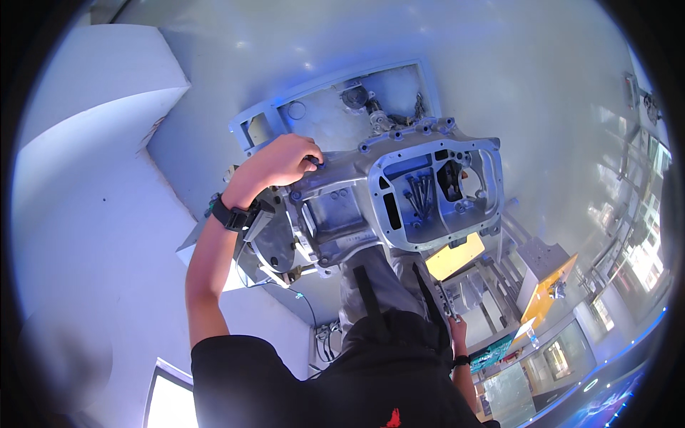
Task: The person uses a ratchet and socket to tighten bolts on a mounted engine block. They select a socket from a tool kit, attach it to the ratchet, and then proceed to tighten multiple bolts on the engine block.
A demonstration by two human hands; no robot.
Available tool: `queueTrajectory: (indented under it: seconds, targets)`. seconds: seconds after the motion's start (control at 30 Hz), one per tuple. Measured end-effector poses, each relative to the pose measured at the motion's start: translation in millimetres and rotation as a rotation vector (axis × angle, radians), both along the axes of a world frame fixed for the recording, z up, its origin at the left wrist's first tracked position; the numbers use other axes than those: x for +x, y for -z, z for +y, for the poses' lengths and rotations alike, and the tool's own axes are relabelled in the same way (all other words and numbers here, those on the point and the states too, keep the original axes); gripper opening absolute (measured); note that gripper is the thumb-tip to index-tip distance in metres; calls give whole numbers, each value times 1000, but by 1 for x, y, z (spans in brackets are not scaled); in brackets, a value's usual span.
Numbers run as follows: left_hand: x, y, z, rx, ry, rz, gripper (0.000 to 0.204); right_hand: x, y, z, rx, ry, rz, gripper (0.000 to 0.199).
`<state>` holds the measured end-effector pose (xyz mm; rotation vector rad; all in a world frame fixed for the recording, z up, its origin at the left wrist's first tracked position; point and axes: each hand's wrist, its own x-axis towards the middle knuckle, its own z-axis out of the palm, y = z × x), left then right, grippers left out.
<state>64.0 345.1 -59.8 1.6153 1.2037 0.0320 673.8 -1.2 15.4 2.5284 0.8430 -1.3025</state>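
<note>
A large grey cast-metal housing [342,207] fills the middle of the view. Its open rectangular frame [492,178] has several dark bolts [421,192] lying inside. My left hand [282,160], with a black watch [232,214] on the wrist, reaches up to the housing's upper left edge. Its fingers are curled round a small dark part [315,161] there. My right hand [457,333] hangs low beside my body, closed on a slim metal tool [444,299] that points up toward the housing.
A grey tray [321,107] with small metal parts lies beyond the housing. A yellow panel [457,255] and an orange one [546,292] sit on metal racks to the right. Cables [325,339] hang under the housing. White walls curve along the left.
</note>
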Motion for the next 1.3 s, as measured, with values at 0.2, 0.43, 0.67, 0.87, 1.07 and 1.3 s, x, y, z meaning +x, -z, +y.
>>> queueTrajectory:
  seconds: [0.2, 0.43, 0.67, 0.87, 1.07, 1.3]
  targets:
    - [18, -1, -5, 95, -5, 79, 23, -31, -9, 25, 64, 123, -22, 33]
    - [12, -33, -25, 181, -366, 49, 15, -17, 4, 21, 25, 52, 19, 46]
    - [19, -81, -79, 44, -796, -180, 14, 6, 32, 14, 57, -165, -17, 40]
    - [80, -118, -153, 64, -859, -315, 18, -7, 28, 47, 92, -131, 118, 28]
    - [174, -80, -220, 215, -967, -275, 16, 31, 65, 39, 177, -23, 246, 20]
    - [265, -8, -240, 447, -1081, -218, 15, 79, 71, 21, 257, -32, 255, 17]
